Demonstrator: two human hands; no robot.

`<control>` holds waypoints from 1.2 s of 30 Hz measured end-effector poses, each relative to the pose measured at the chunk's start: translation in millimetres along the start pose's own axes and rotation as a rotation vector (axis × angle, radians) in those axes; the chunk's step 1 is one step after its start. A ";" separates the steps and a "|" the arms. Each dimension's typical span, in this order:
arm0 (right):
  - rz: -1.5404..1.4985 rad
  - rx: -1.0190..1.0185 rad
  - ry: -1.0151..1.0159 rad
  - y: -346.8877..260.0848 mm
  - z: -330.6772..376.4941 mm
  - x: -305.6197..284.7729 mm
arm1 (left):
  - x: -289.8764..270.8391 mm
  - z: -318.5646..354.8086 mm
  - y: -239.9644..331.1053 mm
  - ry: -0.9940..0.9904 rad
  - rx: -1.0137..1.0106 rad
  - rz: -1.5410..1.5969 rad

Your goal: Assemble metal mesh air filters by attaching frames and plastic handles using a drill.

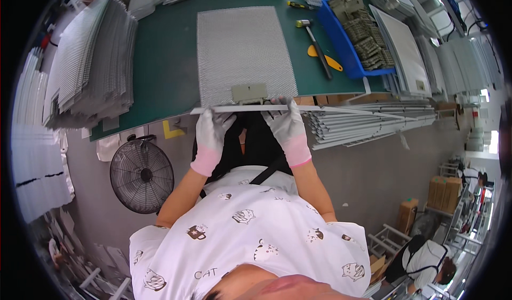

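Both my hands wear white gloves with pink cuffs and are at the table's near edge. My left hand (212, 133) grips a thin white strip (248, 108) near its left end, fingers beneath it. Farther right on the same strip, my right hand (288, 125) closes with its fingertips over the top. Just beyond the strip lies a silvery mesh sheet (242, 49), flat on the green table top (165, 60). A small grey-green plate (249, 92) rests at the mesh's near edge, partly hidden by the strip.
Mesh sheets (88, 60) are stacked at left. To the right lie a hammer (318, 52), an orange-handled tool (334, 63), a screwdriver (296, 5) and a blue bin (341, 44) of grey-green pieces. White strips (362, 121) are piled below the right edge; a black fan (142, 175) stands left.
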State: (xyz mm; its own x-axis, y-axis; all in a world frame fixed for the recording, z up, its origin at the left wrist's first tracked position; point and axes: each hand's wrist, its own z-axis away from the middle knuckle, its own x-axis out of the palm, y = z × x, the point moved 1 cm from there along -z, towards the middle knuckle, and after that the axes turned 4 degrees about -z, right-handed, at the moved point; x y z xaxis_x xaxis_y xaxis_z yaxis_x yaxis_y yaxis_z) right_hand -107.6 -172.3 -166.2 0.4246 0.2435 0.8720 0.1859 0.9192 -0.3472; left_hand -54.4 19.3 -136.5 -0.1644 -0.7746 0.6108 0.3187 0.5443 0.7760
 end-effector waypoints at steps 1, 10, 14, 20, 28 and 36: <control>0.093 -0.007 0.003 -1.6 -5.1 4.4 | 3.5 -9.9 4.0 -0.008 0.003 -0.044; -0.015 0.070 -0.249 -41.3 1.1 4.4 | 1.9 -66.0 44.0 0.218 -0.084 0.102; -0.112 -0.272 -0.141 -112.7 -4.0 12.8 | 0.8 -1.6 74.4 0.085 0.199 0.017; -0.514 -0.716 -0.368 -274.7 53.4 -46.5 | -109.8 55.2 229.9 -0.066 0.490 0.781; 0.561 -0.514 -0.941 -225.1 96.5 145.8 | -77.1 18.0 329.7 -0.895 0.051 0.082; 0.254 0.371 -1.041 -170.7 -136.9 188.1 | 42.5 -77.7 125.7 -0.069 0.073 -0.597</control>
State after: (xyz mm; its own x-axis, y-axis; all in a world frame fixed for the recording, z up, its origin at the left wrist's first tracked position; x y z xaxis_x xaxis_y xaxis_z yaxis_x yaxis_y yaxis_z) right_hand 61.9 -325.8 9.8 -0.5633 0.4160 0.7139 -0.1481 0.7992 -0.5826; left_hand 51.2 29.8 -25.2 -0.3556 -0.9318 0.0732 0.0879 0.0446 0.9951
